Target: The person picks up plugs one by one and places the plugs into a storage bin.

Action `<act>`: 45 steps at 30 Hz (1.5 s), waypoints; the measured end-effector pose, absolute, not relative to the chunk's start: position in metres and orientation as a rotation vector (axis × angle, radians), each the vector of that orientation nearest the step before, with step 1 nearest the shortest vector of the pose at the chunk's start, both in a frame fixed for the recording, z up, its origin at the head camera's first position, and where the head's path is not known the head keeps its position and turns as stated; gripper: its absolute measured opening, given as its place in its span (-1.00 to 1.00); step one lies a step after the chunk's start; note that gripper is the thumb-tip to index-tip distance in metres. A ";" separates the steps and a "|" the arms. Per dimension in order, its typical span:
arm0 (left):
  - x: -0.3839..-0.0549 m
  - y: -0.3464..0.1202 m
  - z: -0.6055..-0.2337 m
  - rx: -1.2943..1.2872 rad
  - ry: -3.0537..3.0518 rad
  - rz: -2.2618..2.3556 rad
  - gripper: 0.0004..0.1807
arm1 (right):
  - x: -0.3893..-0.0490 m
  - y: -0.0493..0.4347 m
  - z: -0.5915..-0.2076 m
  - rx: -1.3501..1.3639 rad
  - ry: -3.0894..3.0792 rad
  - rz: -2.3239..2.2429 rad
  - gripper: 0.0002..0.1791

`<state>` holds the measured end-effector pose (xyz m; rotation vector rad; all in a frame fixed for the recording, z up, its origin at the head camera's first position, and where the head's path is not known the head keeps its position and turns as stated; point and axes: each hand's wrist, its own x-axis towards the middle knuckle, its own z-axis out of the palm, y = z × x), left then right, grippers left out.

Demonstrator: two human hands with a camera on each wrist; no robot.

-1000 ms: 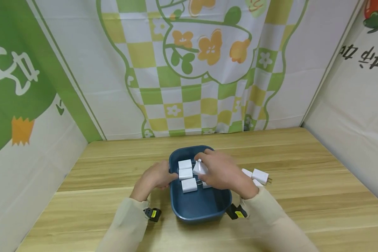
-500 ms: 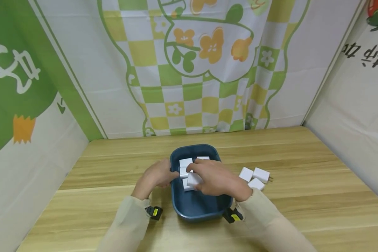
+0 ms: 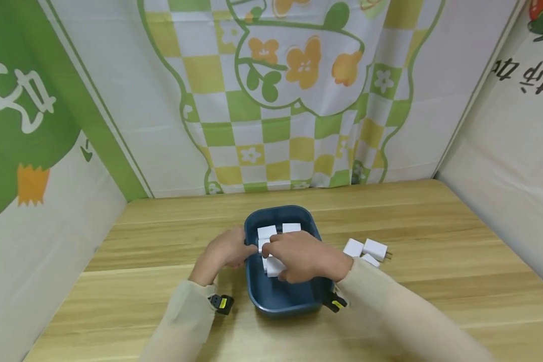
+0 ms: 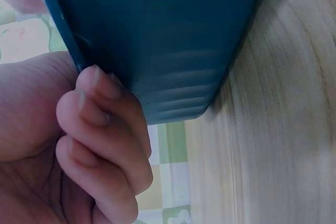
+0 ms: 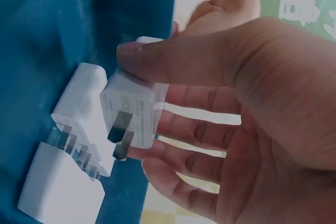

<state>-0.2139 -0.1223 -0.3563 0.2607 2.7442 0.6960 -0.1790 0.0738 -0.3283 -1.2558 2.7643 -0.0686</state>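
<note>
A dark blue plastic basin [image 3: 282,301] sits on the wooden table, with several white plug chargers [image 3: 267,232] lying inside it. My left hand [image 3: 226,249] holds the basin's left rim; in the left wrist view its curled fingers [image 4: 105,135] wrap over the edge. My right hand [image 3: 303,256] reaches into the basin and pinches a white plug charger [image 5: 128,106] between thumb and fingers. Two flat metal prongs stick out of that charger. Right beside it in the right wrist view lie two other chargers [image 5: 63,182]. My right hand hides part of the basin's contents.
Three more white chargers [image 3: 374,250] lie on the table [image 3: 434,281] to the right of the basin, partly behind my right forearm. A patterned curtain [image 3: 276,130] hangs along the table's far edge, and cloth walls stand at both sides.
My right hand has carried the charger toward the near left and lower within the basin, uncovering a charger at the back. The left hand keeps its hold on the rim.
</note>
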 end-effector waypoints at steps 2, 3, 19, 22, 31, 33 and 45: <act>-0.214 -0.123 -0.357 0.273 2.750 0.694 -0.67 | -0.180 0.070 -0.328 -1.272 2.735 -0.033 -0.49; -0.214 -0.123 -0.357 0.276 2.750 0.696 -0.67 | -0.181 0.069 -0.327 -1.282 2.722 -0.012 -0.49; -0.215 -0.123 -0.357 0.299 2.743 0.683 -0.70 | -0.189 0.050 -0.331 -1.251 2.659 0.114 -0.47; -0.216 -0.124 -0.356 0.291 2.737 0.680 -0.69 | -0.191 0.049 -0.331 -1.237 2.648 0.101 -0.48; -0.217 -0.124 -0.356 0.277 2.727 0.681 -0.65 | -0.195 0.046 -0.333 -1.233 2.602 0.094 -0.49; -0.217 -0.124 -0.356 0.277 2.726 0.680 -0.63 | -0.195 0.044 -0.334 -1.233 2.596 0.096 -0.49; -0.217 -0.124 -0.355 0.301 2.723 0.697 -0.64 | -0.196 0.040 -0.336 -1.207 2.581 0.108 -0.48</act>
